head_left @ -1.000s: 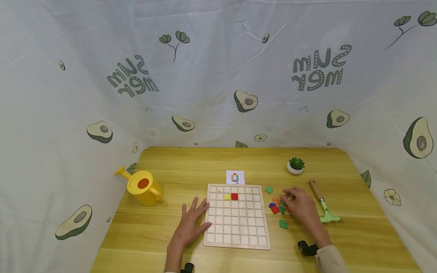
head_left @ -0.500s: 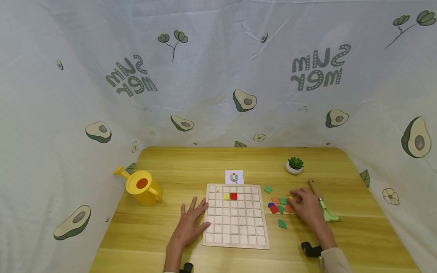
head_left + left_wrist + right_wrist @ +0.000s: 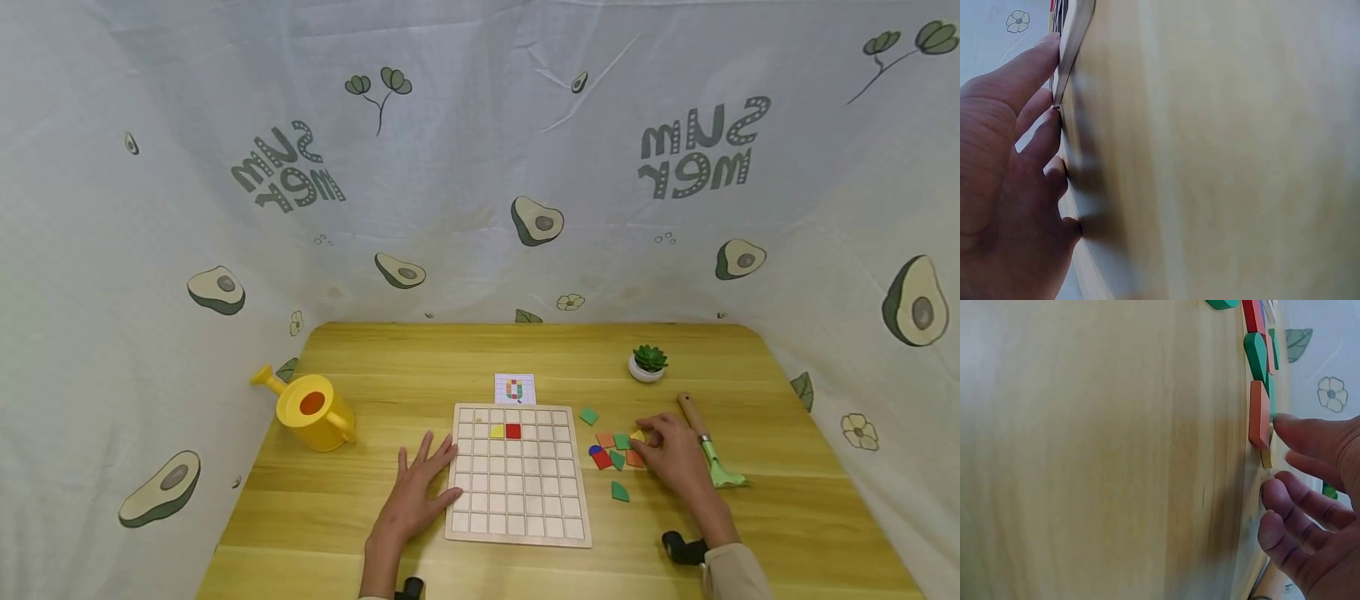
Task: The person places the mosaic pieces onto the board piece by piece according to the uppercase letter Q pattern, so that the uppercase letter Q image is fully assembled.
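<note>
My left hand (image 3: 417, 487) rests with spread fingers at the left edge of the wooden grid board (image 3: 519, 539), thumb over the rim. On the board, a yellow tile (image 3: 497, 432) with a rounded corner sits beside a red square tile (image 3: 513, 431). My right hand (image 3: 672, 450) is over the loose tiles right of the board. Its thumb tip is right at another yellow tile (image 3: 1267, 453), which lies partly behind an orange tile (image 3: 1259, 415); the index finger stands apart from the thumb. Around it lie a green square (image 3: 622, 442) and a red tile (image 3: 602, 459).
A small pattern card (image 3: 515, 388) lies behind the board. A yellow watering can (image 3: 315, 412) stands at the left. To the right are a potted succulent (image 3: 648, 364) and a green hand rake (image 3: 711, 446) with a wooden handle. A printed cloth surrounds the table.
My right hand has shifted a little to the right, uncovering the green square and an orange tile, and stays at the yellow tile. My left hand keeps its place on the board.
</note>
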{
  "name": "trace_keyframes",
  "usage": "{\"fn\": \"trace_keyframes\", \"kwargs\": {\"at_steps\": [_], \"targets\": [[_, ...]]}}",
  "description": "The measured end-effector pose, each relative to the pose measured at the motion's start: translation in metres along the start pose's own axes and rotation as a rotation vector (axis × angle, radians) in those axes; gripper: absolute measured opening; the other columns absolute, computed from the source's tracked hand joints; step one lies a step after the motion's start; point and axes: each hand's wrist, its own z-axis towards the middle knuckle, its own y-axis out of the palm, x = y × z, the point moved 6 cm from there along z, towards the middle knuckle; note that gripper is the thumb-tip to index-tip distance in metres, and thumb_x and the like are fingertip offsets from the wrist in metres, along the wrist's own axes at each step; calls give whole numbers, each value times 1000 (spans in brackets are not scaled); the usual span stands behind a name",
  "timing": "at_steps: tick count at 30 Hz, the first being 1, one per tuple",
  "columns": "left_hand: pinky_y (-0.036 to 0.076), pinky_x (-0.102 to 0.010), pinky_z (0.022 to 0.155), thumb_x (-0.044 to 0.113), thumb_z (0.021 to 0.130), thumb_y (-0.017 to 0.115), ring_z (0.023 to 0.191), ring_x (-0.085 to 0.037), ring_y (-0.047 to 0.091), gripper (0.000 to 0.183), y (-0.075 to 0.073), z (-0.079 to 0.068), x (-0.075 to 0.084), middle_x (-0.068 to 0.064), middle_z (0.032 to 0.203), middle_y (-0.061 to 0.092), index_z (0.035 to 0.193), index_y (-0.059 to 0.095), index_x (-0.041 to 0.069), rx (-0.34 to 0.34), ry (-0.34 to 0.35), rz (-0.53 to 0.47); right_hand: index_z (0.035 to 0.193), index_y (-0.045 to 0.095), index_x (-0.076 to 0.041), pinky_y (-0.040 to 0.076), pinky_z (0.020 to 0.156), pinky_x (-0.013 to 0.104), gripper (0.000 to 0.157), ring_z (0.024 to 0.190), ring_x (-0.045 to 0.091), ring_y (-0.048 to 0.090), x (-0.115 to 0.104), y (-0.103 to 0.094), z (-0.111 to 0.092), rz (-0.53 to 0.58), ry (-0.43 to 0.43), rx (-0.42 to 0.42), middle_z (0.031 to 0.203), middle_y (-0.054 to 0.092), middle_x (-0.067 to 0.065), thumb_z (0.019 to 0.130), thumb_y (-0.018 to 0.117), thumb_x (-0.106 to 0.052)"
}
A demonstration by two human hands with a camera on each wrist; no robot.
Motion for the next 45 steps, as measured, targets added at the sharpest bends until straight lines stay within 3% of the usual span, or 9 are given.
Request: {"fn": "trace_keyframes", "kwargs": {"at_steps": [8, 14, 23, 32, 38, 45], "targets": [[-7, -73, 129, 22, 96, 82, 165, -40, 19, 69, -1, 0, 0, -5, 170, 44, 157, 56, 5, 9, 6, 9, 113, 78, 10, 48, 66, 33, 33, 81, 22, 56, -1, 2, -1, -9, -13, -28, 106, 67, 21, 85, 89, -5], [-6, -73, 129, 23, 96, 83, 165, -40, 19, 69, 0, 1, -2, -6, 169, 44, 157, 56, 6, 9, 6, 14, 107, 78, 10, 50, 65, 33, 28, 80, 22, 57, -2, 2, 0, -1, -39, -20, 104, 66, 21, 85, 90, -2], [-7, -74, 129, 22, 95, 83, 165, -41, 19, 69, -1, 1, -1, -7, 169, 45, 157, 56, 5, 9, 6, 12, 109, 77, 11, 50, 66, 30, 25, 81, 23, 57, 2, 4, 1, 2, 11, -53, 109, 64, 25, 88, 85, 1], [-7, -72, 130, 22, 96, 83, 165, -40, 19, 69, 0, 1, 0, -7, 169, 44, 157, 56, 6, 7, -4, 11, 108, 77, 10, 48, 65, 31, 23, 80, 22, 54, 3, 5, 2, -7, -7, -38, 104, 63, 21, 88, 84, 4], [-7, -71, 130, 23, 96, 83, 165, -39, 19, 69, 0, 1, 0, -5, 170, 44, 157, 56, 7, 6, -11, 15, 114, 73, 14, 50, 67, 33, 28, 81, 23, 55, 5, 4, 3, -6, 25, -56, 107, 63, 24, 89, 83, 4], [-7, -71, 130, 24, 96, 82, 165, -39, 19, 69, 0, 1, -1, -4, 170, 44, 158, 56, 8, 7, -16, 17, 108, 73, 15, 50, 66, 31, 24, 80, 24, 57, 5, 1, 3, 3, 40, -47, 106, 61, 26, 89, 83, 5]]}}
